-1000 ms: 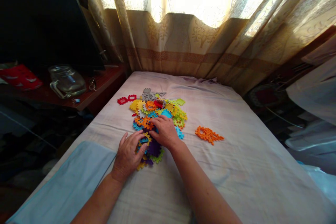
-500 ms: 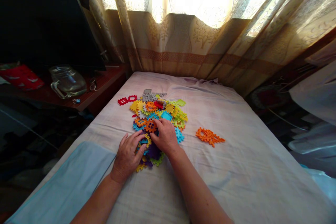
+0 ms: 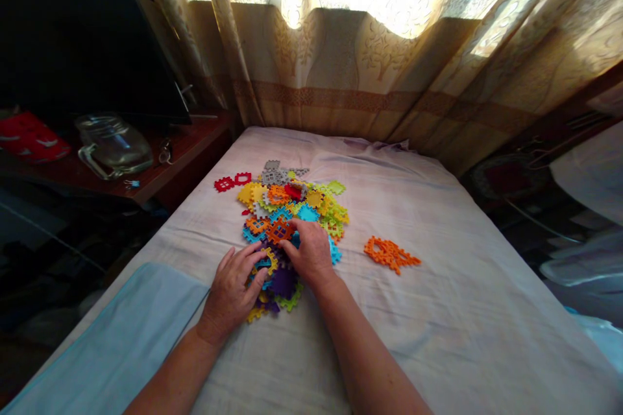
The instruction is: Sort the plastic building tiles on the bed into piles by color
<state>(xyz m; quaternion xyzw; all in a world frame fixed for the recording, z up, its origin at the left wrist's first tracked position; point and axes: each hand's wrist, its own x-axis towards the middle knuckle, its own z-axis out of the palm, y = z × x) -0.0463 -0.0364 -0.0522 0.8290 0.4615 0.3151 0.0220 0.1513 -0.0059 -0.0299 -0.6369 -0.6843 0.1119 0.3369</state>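
A heap of colourful plastic interlocking building tiles [image 3: 308, 213] lies on the bed-like surface under my hands. My right hand [image 3: 311, 251] pinches the right edge of an orange window-shaped tile [image 3: 279, 231] between thumb and fingers. On the near left of the heap, my left hand [image 3: 236, 282] rests with its fingers apart, around a yellow tile [image 3: 270, 260]. Just below the hands lie a purple tile [image 3: 283, 281] and a lime green tile [image 3: 292, 299]. Apart from the heap, a small group of orange tiles [image 3: 390, 253] sits to the right.
Two red tiles [image 3: 224, 184] and some grey tiles [image 3: 274, 176] lie at the heap's far edge. A light blue cloth [image 3: 121, 337] covers the near left. On a side table stand a glass jug [image 3: 114, 146] and a red patterned container [image 3: 32, 137]. A curtain [image 3: 335, 65] hangs behind.
My right hand now has the orange window tile slightly turned and raised at its edge. My left hand stays nearly where it was. The view has shifted a little.
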